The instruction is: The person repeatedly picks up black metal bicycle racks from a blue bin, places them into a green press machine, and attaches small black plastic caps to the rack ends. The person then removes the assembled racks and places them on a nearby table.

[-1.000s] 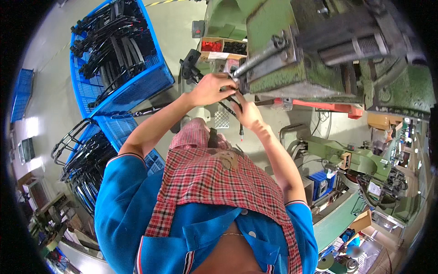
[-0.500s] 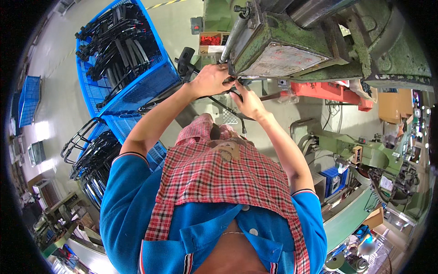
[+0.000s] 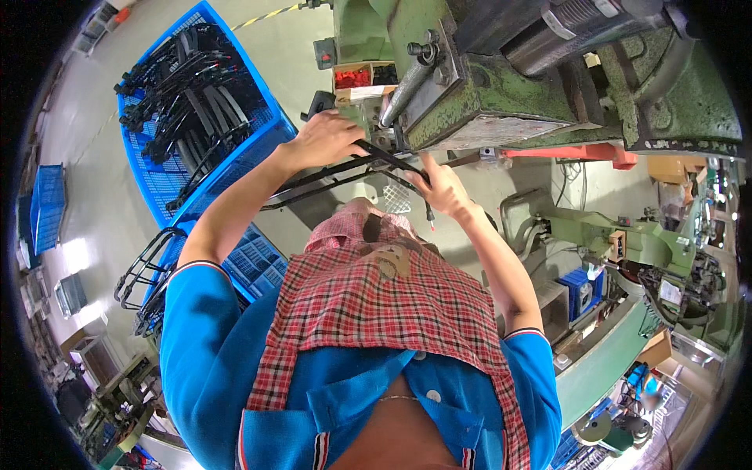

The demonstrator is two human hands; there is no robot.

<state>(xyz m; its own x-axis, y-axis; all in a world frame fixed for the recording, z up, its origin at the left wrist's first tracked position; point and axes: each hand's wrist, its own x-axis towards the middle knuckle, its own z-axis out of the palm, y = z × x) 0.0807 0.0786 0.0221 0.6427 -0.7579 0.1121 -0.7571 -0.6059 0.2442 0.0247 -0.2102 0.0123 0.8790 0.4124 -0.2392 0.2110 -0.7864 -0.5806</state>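
The left hand had its fingers curled over one end of a black bar, though its fingertips were partly hidden, while the right hand gripped the other end. The bar slanted between the hands, near the green machine, with a blue crate of black parts to the left.

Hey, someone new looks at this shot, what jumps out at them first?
Probably the bulky green machine at the upper right. Next, the blue crate holding black parts, upper left. In the upper middle, the left hand and right hand hold a slim black part.
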